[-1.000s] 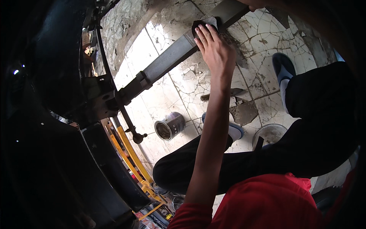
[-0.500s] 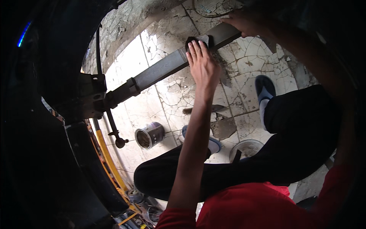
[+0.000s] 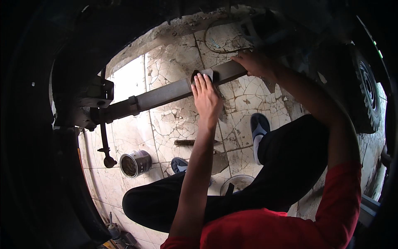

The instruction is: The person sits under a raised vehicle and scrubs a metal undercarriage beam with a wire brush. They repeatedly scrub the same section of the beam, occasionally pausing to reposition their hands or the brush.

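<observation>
My left hand (image 3: 206,101) lies over a dark, partly folded sheet of sandpaper (image 3: 207,74), its fingers stretched and close together. They press the sheet onto the top face of a long grey metal bar (image 3: 166,92). Farther along to the right, my right hand (image 3: 255,63) grips the same bar, its fingers bent over the edges. The bar runs slantwise across the view, and at its left part sits a clamp-like collar (image 3: 133,106). Beyond my right hand, the bar's end is lost in shadow.
Cracked white tiles cover the floor. A paint can (image 3: 136,163), a brush-like tool (image 3: 184,142) and a round tub (image 3: 238,182) stand or lie near my feet. Dark vehicle parts (image 3: 93,93) hang at the left, with a rod (image 3: 105,141) pointing down. At the right is a wheel (image 3: 368,85).
The view has shifted and turned, bringing the wheel in at the right. Both hands remain on the bar, and the sandpaper is still beneath my left fingers.
</observation>
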The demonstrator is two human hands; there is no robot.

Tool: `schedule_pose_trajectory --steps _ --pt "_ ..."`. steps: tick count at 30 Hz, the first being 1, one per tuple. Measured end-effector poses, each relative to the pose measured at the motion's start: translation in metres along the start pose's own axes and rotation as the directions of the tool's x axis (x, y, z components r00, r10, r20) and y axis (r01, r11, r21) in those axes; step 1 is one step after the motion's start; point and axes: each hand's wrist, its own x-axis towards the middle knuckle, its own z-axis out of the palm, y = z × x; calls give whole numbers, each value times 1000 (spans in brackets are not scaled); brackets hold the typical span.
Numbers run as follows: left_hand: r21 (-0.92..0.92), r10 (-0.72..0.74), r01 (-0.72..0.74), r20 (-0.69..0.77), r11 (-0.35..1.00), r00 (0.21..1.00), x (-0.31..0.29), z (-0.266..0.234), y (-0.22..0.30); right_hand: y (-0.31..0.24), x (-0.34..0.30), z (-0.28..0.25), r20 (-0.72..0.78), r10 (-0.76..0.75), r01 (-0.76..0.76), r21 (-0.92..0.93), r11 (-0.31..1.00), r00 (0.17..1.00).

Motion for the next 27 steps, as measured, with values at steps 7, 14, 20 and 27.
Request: schedule_pose_trajectory --steps 7,14,20,27 --pt "-26 1 0 47 1000 999 24 -12 -11 8 -5 6 -50 -21 24 64 998 999" --pt "50 58 -63 105 997 993 -4 -13 -6 3 -6 4 -70 20 -20 12 1000 997" --pt "46 17 -17 6 999 1000 13 -7 -7 4 -3 13 -80 -36 40 47 998 996" --pt "35 58 -62 100 997 993 1 -19 -3 4 -5 12 -84 13 -11 26 1000 996"
